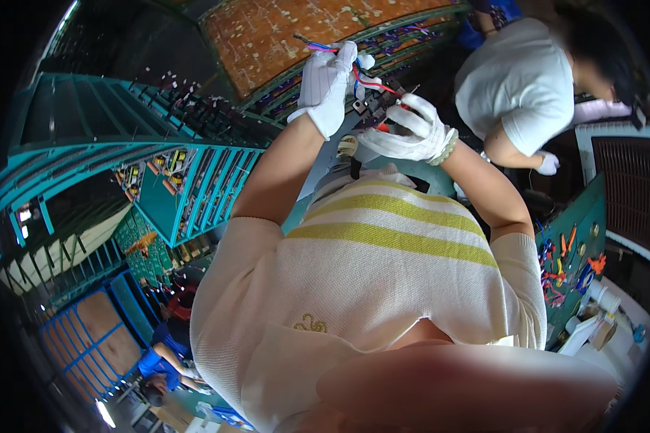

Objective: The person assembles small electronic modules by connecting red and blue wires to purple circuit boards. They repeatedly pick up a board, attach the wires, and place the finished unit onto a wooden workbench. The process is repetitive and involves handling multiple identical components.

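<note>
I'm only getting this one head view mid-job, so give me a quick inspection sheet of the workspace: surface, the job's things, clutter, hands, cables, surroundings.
Surface: orange-brown board with a teal frame, tilted up ahead of the person.
Job's things: bundle of red, blue and pink wires between both hands; a small dark tool with red at its tip shows in the right hand, kind unclear.
Clutter: coloured wire pieces and clips on a teal panel at the right.
Hands: left hand, white-gloved, closed on the wires; right hand, white-gloved, closed on the tool.
Cables: more coloured wires run along the board's lower edge.
Surroundings: teal racks at the left; another person in a white shirt at the upper right.
</note>
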Tool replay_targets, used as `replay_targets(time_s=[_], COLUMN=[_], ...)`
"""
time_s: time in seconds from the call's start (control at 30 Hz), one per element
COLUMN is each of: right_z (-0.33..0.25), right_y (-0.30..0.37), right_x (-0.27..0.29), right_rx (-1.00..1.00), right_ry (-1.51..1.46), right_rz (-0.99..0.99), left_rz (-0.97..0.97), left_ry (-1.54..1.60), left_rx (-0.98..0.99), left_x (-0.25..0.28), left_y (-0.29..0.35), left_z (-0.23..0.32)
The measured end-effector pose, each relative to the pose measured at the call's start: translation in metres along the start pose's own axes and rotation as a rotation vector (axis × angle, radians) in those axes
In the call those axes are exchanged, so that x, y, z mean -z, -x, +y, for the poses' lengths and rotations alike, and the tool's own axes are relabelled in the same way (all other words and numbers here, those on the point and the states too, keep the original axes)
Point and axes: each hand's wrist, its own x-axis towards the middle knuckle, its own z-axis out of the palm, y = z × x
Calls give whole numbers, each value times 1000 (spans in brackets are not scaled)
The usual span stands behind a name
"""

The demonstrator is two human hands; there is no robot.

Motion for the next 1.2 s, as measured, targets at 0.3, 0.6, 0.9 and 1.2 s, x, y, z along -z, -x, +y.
replay_targets(time_s=[0.3,0.6,0.9,1.2], right_z=[-35,-65,-88,-127], right_y=[-19,-95,-127,-179], right_x=[-12,-42,-94,-167], right_rx=[-365,-924,-841,-761], right_ry=[-824,-1019,-727,-1096], right_rz=[26,-157,-247,-107], left_rz=[-39,38,-183,-207], left_ry=[46,-123,-349,286], left_rx=[-132,-281,-202,-164], left_x=[52,83,174,284], left_y=[69,99,99,125], left_z=[5,1,49,62])
